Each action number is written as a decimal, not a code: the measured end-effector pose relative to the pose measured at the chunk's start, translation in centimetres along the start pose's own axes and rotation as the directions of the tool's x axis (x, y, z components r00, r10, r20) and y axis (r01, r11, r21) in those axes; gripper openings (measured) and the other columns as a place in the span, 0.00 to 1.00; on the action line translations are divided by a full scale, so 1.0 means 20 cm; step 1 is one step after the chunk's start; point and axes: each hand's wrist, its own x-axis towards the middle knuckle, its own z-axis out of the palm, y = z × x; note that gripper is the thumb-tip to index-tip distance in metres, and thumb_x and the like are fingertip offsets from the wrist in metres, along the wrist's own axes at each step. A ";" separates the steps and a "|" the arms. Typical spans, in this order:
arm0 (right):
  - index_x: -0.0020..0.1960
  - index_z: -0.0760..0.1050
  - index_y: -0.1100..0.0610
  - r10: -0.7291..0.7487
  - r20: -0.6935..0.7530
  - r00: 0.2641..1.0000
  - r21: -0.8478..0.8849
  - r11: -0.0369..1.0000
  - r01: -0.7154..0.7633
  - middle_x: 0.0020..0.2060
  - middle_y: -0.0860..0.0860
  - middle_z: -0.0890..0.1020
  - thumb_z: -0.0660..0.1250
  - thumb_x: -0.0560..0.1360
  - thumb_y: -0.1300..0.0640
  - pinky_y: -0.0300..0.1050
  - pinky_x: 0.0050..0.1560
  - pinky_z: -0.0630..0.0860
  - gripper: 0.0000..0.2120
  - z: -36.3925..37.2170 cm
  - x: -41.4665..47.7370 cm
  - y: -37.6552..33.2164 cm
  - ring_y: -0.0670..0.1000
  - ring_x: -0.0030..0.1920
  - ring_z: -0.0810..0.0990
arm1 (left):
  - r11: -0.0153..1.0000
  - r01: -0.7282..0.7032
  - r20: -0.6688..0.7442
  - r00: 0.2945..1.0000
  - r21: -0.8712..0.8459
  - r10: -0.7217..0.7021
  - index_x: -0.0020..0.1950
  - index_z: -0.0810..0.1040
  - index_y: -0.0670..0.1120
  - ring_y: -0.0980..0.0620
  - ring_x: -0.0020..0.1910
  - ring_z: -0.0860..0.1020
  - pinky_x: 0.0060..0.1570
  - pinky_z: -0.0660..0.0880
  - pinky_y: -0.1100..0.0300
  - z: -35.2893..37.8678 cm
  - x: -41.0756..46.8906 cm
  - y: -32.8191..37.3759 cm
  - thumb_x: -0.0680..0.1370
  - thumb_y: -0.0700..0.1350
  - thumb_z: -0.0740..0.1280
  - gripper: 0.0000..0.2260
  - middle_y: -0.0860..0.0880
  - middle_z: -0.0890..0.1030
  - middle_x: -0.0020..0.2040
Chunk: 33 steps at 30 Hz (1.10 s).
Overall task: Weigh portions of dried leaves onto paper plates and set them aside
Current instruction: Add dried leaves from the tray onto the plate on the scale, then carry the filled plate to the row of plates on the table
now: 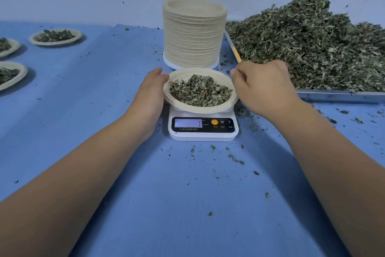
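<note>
A paper plate [208,109] of dried leaves [200,90] sits on a white scale [203,135] at centre. The left hand [150,94], fingers fairly straight, rests against its left rim. The right hand [260,88] curls at its right rim; whether it grips is unclear.

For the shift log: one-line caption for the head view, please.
Left hand and right hand flank a paper plate of dried leaves on the scale; plate stack behind, heaped tray right.
</note>
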 end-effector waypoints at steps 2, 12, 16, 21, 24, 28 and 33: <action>0.42 0.72 0.54 0.026 0.062 0.998 0.065 0.997 -0.030 0.26 0.46 0.70 0.55 0.84 0.50 0.53 0.68 0.62 0.15 -0.01 0.00 -0.05 0.50 0.28 0.68 | 0.990 0.081 0.003 0.997 -0.113 -0.081 0.72 0.73 0.47 0.45 0.69 0.74 0.70 0.68 0.42 0.01 -0.01 0.01 0.73 0.56 0.63 0.29 0.46 0.77 0.69; 0.48 0.76 0.42 -0.107 0.327 0.939 0.521 0.849 -0.085 0.43 0.43 0.82 0.63 0.74 0.32 0.41 0.39 0.73 0.15 -0.08 -0.03 -0.45 0.42 0.40 0.80 | 0.901 0.040 -0.312 0.931 -0.432 -0.190 0.65 0.78 0.45 0.46 0.51 0.84 0.55 0.80 0.42 -0.30 0.00 0.14 0.81 0.37 0.57 0.17 0.45 0.82 0.57; 0.56 0.76 0.38 -0.272 0.350 0.896 0.554 0.832 0.036 0.51 0.38 0.81 0.67 0.70 0.29 0.33 0.45 0.73 0.20 -0.02 0.00 -0.64 0.37 0.47 0.78 | 0.909 0.015 -0.407 0.891 -0.417 -0.201 0.64 0.79 0.45 0.44 0.52 0.83 0.54 0.80 0.40 -0.56 -0.01 0.17 0.80 0.37 0.57 0.17 0.44 0.81 0.58; 0.56 0.78 0.39 -0.353 0.343 0.871 0.557 0.822 0.114 0.57 0.35 0.79 0.68 0.68 0.27 0.44 0.54 0.76 0.23 0.12 0.11 -0.93 0.39 0.53 0.77 | 0.906 -0.037 -0.509 0.837 -0.421 -0.202 0.61 0.79 0.46 0.42 0.48 0.84 0.46 0.81 0.38 -0.84 0.00 0.17 0.79 0.38 0.58 0.15 0.43 0.81 0.53; 0.53 0.77 0.41 -0.369 0.315 0.874 0.558 0.817 0.144 0.50 0.39 0.81 0.67 0.68 0.27 0.45 0.48 0.77 0.22 0.24 0.21 -1.11 0.39 0.46 0.77 | 0.904 -0.058 -0.565 0.797 -0.423 -0.213 0.60 0.80 0.44 0.43 0.47 0.84 0.49 0.81 0.38 -1.01 0.06 0.15 0.78 0.40 0.62 0.12 0.43 0.83 0.52; 0.51 0.76 0.43 -0.354 0.296 0.887 0.546 0.825 0.147 0.48 0.41 0.78 0.68 0.69 0.29 0.47 0.46 0.74 0.20 0.45 0.39 -1.33 0.47 0.49 0.75 | 0.915 -0.123 -0.652 0.738 -0.384 -0.174 0.44 0.77 0.45 0.47 0.45 0.79 0.50 0.78 0.51 -1.13 0.15 0.08 0.76 0.39 0.59 0.08 0.44 0.80 0.46; 0.50 0.75 0.47 -0.284 0.335 0.898 0.478 0.873 0.098 0.52 0.48 0.81 0.67 0.71 0.30 0.48 0.49 0.74 0.21 0.74 0.62 -1.51 0.53 0.54 0.77 | 0.991 -0.100 -0.607 0.794 -0.085 0.028 0.37 0.67 0.52 0.49 0.48 0.71 0.54 0.72 0.49 -1.11 0.18 0.02 0.78 0.44 0.57 0.10 0.52 0.72 0.39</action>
